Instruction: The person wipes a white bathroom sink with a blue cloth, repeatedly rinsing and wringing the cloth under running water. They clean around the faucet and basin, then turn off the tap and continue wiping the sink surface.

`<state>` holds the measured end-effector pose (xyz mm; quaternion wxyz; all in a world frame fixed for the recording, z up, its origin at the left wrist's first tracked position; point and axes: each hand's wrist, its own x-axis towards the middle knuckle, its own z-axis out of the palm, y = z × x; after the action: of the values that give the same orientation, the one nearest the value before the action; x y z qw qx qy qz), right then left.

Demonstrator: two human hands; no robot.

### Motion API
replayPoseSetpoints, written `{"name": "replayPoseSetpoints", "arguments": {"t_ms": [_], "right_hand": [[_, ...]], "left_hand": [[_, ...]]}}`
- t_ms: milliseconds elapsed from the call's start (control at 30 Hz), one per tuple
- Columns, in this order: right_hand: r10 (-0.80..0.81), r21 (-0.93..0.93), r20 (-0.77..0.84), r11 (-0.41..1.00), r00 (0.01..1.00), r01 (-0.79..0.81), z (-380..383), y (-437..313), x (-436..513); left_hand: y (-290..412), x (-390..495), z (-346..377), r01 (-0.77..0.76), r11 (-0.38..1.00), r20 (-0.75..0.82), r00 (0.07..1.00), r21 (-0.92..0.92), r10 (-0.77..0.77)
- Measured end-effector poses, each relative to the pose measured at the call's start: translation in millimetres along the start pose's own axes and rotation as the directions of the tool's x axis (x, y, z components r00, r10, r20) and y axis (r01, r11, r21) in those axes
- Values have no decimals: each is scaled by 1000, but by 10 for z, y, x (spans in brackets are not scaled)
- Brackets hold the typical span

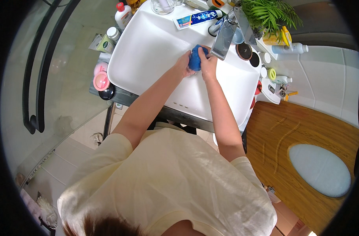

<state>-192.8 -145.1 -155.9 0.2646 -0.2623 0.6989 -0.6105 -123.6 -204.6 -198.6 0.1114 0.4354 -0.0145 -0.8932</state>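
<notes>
Both of my hands meet over a white washbasin [147,59], around a wet blue cloth or sponge [194,60]. My left hand [184,63] grips it from the left, with a little foam or water at the fingers. From the other side my right hand [208,63] presses it, thumb on top. A chrome faucet [223,39] reaches out just above and right of my right hand. Whether water runs from it I cannot tell. Part of the blue thing is hidden by my fingers.
A toothpaste tube [198,19] lies on the basin's back ledge, near a green plant [265,14]. Bottles, including a red-capped one [123,15], and pink jars [101,80] line the left side. A glass door with a black handle [42,65] stands left; a wooden door [285,141] is right.
</notes>
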Motion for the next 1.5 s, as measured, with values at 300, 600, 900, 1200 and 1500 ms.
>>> {"name": "replayPoseSetpoints", "arguments": {"t_ms": [300, 600, 900, 1200, 1500], "right_hand": [[-173, -491, 27, 856, 984, 164, 295, -319, -407], [-369, -677, 12, 681, 929, 280, 245, 18, -204], [73, -744, -212, 635, 974, -210, -134, 225, 54], [-156, -249, 169, 949, 973, 195, -85, -320, -457], [-67, -435, 217, 887, 974, 158, -357, -331, -1029]], "left_hand": [[54, 466, -258, 65, 997, 712, 702, -41, -16], [-45, 312, -106, -177, 983, 267, 951, 49, 158], [-237, -8, -65, -187, 848, -176, 934, 496, 309], [-32, -361, -41, -168, 952, -71, 979, 257, 192], [69, -399, -4, -83, 992, 316, 942, -98, 110]]}}
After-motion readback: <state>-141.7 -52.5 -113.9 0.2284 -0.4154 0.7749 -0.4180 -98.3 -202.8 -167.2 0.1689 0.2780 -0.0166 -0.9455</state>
